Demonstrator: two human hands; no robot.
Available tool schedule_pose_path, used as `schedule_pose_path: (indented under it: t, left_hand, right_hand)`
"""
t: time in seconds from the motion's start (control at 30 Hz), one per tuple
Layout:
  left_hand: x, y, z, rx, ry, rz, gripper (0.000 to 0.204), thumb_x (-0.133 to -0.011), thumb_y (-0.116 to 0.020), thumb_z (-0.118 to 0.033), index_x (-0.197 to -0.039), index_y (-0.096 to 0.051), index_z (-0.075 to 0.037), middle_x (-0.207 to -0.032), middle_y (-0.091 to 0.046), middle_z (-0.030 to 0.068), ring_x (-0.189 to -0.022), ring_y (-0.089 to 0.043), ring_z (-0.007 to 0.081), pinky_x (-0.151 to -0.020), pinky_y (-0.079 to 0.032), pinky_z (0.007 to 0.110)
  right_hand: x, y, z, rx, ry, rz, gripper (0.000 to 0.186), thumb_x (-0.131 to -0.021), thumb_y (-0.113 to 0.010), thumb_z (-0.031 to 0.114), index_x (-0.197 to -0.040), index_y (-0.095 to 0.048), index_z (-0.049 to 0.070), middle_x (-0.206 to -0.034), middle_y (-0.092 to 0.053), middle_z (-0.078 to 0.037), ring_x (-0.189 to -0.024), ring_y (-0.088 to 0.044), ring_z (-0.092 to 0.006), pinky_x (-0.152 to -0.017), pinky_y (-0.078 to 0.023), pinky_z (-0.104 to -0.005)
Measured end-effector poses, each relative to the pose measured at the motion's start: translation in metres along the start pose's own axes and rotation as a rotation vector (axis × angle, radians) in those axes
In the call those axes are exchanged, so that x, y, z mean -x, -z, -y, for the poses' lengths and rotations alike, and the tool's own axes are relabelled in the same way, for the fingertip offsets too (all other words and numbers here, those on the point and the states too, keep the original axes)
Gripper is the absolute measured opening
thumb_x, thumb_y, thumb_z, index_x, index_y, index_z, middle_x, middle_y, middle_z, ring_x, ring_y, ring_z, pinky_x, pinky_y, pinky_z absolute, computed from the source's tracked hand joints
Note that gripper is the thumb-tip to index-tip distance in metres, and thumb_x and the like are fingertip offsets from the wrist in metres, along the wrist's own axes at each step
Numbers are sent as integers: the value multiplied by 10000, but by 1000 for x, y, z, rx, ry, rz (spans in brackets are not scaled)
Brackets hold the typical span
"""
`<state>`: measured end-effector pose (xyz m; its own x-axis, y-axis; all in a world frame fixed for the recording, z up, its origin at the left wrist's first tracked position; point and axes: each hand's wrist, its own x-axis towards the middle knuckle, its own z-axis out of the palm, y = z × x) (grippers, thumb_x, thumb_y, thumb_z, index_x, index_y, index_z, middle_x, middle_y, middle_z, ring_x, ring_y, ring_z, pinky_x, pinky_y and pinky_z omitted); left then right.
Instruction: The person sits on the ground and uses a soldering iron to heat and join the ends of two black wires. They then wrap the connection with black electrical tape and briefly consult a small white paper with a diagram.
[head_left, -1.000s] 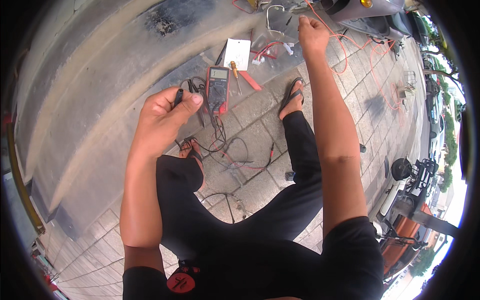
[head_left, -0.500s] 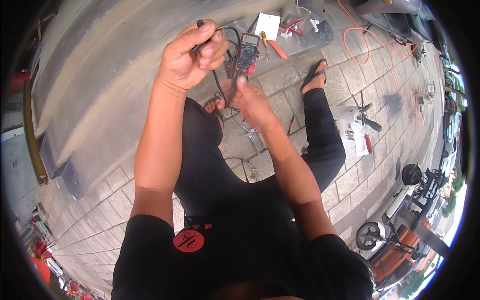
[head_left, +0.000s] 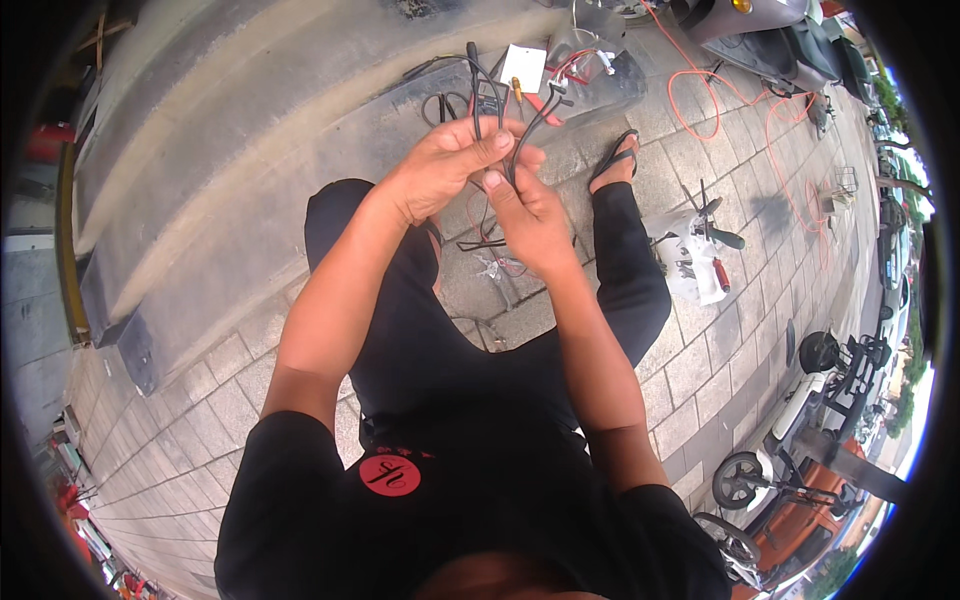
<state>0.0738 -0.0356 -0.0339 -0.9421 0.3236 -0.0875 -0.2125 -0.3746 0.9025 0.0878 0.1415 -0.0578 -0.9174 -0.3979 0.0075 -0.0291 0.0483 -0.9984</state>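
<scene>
Your left hand and right hand: fingers closed on black probe leads, gathered mid-air; loose wires remain on pavement.

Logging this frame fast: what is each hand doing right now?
Left hand: closed, gripping the bundle of black wires.
Right hand: fingers pinched on the same black wires, just below the left hand.

Paved ground with scattered tools

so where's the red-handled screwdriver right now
In the head view the red-handled screwdriver lies on the paving to the person's right, beside the white bag.
</scene>
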Motion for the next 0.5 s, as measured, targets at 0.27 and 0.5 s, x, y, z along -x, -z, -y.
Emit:
schedule_pose_path:
  t: [0.27, 0.5]
  left_hand:
    - [-8, -7, 9, 190, -97, -81, 452, -1083, -592, -401, -1315, -590, -14, -807, -468, -42, -690, -480, 80, -671, -479, 263]
    - [-6, 12, -7, 227, -307, -273, 353, -1086, -597, -386, -1199, -607, -51, -732, -394, -66, -599, -358, 48, -518, -309, 226]
  right_hand:
    - [23, 0, -35, 196, -145, 115, 293, -1062, -637, 292, -976, -647, 12, -742, -584, -29, -713, -520, -102, -659, -474, -316]
    - [68, 23, -68, 235, -280, 18, 403, -1035, -687, 309, -772, -580, 24, -665, -517, 33, -641, -445, -54, -561, -396, -283]
